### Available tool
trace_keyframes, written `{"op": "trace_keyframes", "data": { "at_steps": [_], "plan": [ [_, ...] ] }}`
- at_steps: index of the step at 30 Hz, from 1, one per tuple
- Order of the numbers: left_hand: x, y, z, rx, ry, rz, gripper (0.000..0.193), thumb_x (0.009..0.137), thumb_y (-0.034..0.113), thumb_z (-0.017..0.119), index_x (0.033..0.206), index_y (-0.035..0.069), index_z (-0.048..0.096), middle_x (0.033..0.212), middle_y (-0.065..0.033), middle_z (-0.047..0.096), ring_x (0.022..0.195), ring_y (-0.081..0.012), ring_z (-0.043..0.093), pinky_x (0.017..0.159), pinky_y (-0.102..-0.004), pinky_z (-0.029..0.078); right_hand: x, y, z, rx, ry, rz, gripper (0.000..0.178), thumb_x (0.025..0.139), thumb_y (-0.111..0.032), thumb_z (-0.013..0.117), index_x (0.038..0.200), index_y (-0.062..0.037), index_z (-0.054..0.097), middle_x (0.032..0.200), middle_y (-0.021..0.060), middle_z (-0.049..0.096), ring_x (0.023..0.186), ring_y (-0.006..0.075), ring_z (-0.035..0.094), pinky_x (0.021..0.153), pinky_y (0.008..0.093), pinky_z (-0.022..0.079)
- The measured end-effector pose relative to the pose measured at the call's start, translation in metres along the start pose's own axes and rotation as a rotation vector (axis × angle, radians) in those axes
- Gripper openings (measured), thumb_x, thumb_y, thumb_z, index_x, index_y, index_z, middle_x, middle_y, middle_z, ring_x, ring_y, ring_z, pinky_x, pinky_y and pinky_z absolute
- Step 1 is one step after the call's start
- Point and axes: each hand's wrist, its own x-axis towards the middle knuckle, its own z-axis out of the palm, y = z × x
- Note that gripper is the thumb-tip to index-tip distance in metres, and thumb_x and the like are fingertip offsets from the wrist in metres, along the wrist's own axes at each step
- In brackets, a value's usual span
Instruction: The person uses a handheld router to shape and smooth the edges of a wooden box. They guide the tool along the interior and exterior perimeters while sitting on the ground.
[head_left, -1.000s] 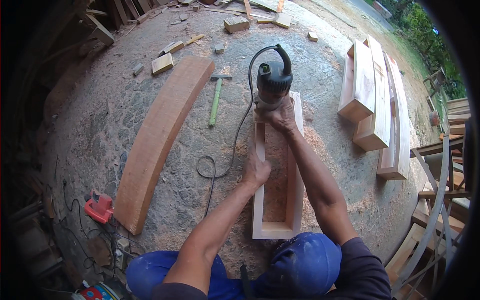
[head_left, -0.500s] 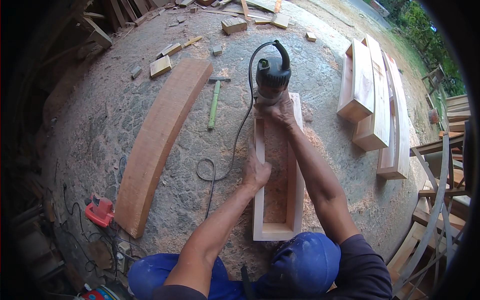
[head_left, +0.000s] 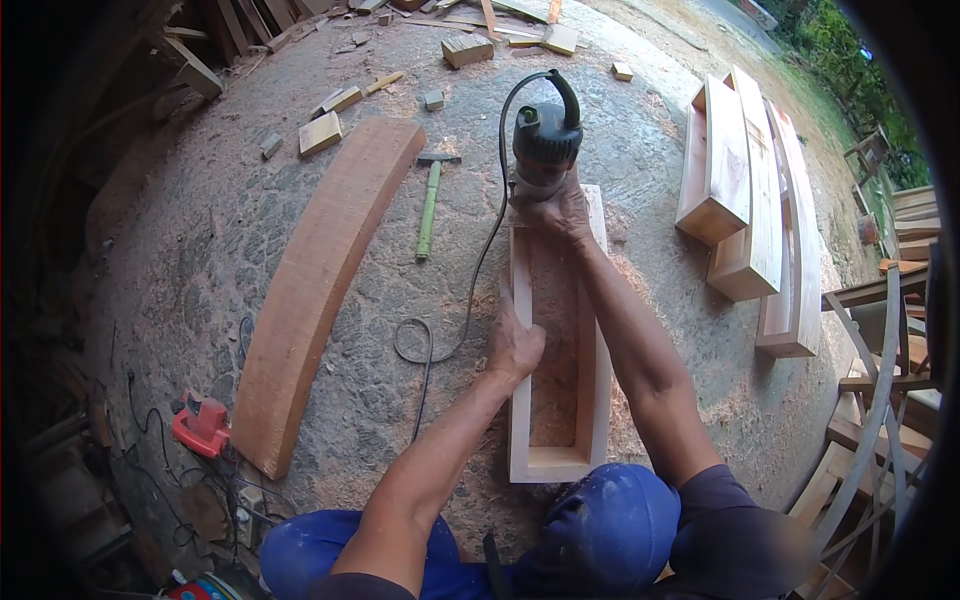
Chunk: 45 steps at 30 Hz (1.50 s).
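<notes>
A long, narrow box frame of pale wood (head_left: 596,395) lies on the ground before me, its near end close to my knees. My right hand (head_left: 562,214) is closed round the lower part of a black corded router (head_left: 547,138), which stands upright on the frame's far end. The router's base and bit are hidden behind the hand. With my left hand (head_left: 515,345) I grip the frame's left side about midway along, thumb over the inner edge. The router's cable (head_left: 490,240) loops down left of the frame.
Left of the frame lie a green-handled hammer (head_left: 429,212), a thick curved brown plank (head_left: 330,290) and a red power tool (head_left: 202,427). Pale wooden box frames (head_left: 745,240) stand at the right. Offcuts (head_left: 467,51) are scattered at the far side; shavings cover the ground.
The router has shifted very slightly at the frame's far end, with my right hand still on it. My left hand keeps its hold on the frame's side.
</notes>
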Motion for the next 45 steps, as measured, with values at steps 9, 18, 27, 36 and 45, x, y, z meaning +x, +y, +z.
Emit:
{"op": "trace_keyframes", "data": {
  "at_steps": [9, 18, 27, 36, 45],
  "plan": [
    [0.002, -0.008, 0.006, 0.006, 0.026, 0.023, 0.102, 0.079, 0.010, 0.061, 0.166, -0.003, 0.010, 0.139, -0.0395, 0.056, 0.123, -0.0501, 0.064, 0.107, -0.0496, 0.052, 0.001, 0.003, 0.004, 0.439, 0.056, 0.129, 0.064, 0.091, -0.049, 0.080, 0.137, -0.0156, 0.050, 0.131, 0.0083, 0.059, 0.117, 0.0223, 0.057, 0.097, 0.0443, 0.052],
    [0.001, -0.005, 0.007, 0.006, 0.045, 0.039, 0.101, 0.079, 0.007, 0.061, 0.166, -0.005, 0.010, 0.132, -0.0373, 0.062, 0.118, -0.0488, 0.067, 0.105, -0.0490, 0.053, 0.006, 0.004, 0.000, 0.082, -0.002, -0.031, 0.069, 0.088, -0.040, 0.084, 0.137, -0.0183, 0.041, 0.129, 0.0057, 0.056, 0.114, 0.0181, 0.055, 0.096, 0.0357, 0.051],
    [0.001, -0.003, 0.007, -0.040, 0.027, 0.000, 0.102, 0.080, 0.008, 0.061, 0.167, 0.000, 0.010, 0.131, -0.0357, 0.064, 0.116, -0.0483, 0.068, 0.104, -0.0491, 0.054, 0.004, 0.024, 0.010, 0.021, 0.152, 0.047, 0.084, 0.075, -0.008, 0.089, 0.142, -0.0155, 0.039, 0.124, 0.0058, 0.062, 0.115, 0.0183, 0.062, 0.096, 0.0352, 0.052],
    [0.000, 0.002, 0.010, 0.005, 0.021, -0.052, 0.099, 0.082, 0.011, 0.061, 0.167, -0.001, 0.012, 0.130, -0.0365, 0.066, 0.115, -0.0482, 0.069, 0.105, -0.0496, 0.053, 0.002, 0.031, 0.000, 0.002, 0.153, 0.100, 0.074, 0.080, -0.011, 0.087, 0.136, -0.0137, 0.038, 0.122, 0.0051, 0.064, 0.110, 0.0185, 0.067, 0.092, 0.0351, 0.055],
    [0.001, -0.002, 0.016, -0.024, 0.030, -0.052, 0.097, 0.081, 0.014, 0.062, 0.164, -0.006, 0.017, 0.123, -0.0349, 0.068, 0.111, -0.0472, 0.070, 0.100, -0.0501, 0.055, -0.002, 0.032, -0.025, -0.099, 0.203, 0.092, 0.074, 0.078, -0.023, 0.089, 0.131, -0.0108, 0.038, 0.117, 0.0085, 0.069, 0.106, 0.0216, 0.071, 0.089, 0.0382, 0.056]
  ]
}}
